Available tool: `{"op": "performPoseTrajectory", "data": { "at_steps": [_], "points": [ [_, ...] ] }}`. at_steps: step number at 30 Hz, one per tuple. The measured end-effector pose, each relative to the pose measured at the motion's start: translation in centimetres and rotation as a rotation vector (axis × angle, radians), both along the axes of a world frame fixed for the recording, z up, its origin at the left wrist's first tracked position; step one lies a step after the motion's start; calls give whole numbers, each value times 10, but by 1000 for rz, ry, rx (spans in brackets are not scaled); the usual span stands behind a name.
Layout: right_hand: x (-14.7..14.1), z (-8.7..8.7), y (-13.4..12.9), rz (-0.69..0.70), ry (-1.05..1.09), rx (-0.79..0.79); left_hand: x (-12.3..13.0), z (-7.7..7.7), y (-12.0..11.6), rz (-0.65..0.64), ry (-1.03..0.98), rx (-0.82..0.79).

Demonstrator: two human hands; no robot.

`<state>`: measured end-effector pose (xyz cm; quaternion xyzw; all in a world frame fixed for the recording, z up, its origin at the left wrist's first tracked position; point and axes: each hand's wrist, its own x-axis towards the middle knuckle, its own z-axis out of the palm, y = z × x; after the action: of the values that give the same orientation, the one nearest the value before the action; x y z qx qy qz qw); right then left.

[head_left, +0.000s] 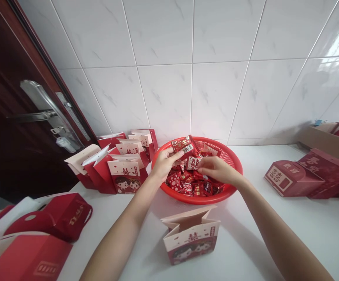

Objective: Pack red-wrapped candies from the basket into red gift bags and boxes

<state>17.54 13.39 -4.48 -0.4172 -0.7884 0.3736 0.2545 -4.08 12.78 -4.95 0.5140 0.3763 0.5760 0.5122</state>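
My left hand (167,163) is closed on a red wrapped candy packet (184,146) with gold and white print, held above the left part of a red plastic basket (236,183). Over the basket's right side, my right hand (216,168) has its fingers pinched at the edge of a white-and-red candy packet (192,163) with a double-happiness sign. Several red wrapped candies (187,188) lie in the basket under both hands. Nearer to me stands an upright paper gift bag (192,242), open at the top, with two cartoon faces on its front.
Several similar gift bags (125,171) stand at the left by the wall, near a dark door (17,148). Larger red boxes (40,218) sit at the front left. On the right are dark red boxes (293,179) and a cardboard carton (327,142). All rest on a white tabletop (251,230).
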Motion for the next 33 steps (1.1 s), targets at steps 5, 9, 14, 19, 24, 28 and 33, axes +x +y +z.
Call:
{"op": "performPoseTrajectory", "data": {
  "at_steps": [5,9,14,19,24,28,33],
  "points": [
    [2,3,-3,168,-481,-38,0,-1,0,-29,20,-19],
    [-2,6,-5,115,-605,-59,1,0,-2,-18,32,-25],
    [-5,3,-4,69,-703,-79,2,3,-4,0,42,-47],
    [-5,1,-3,16,-731,-69,3,4,-4,9,57,-37],
    [-4,1,-1,-49,-648,-2,4,6,-5,17,71,-40],
    [0,6,0,-78,-447,21,5,7,-5,33,94,-40],
    [5,8,0,61,237,-261,6,9,-6,50,117,-52]
  ]
}}
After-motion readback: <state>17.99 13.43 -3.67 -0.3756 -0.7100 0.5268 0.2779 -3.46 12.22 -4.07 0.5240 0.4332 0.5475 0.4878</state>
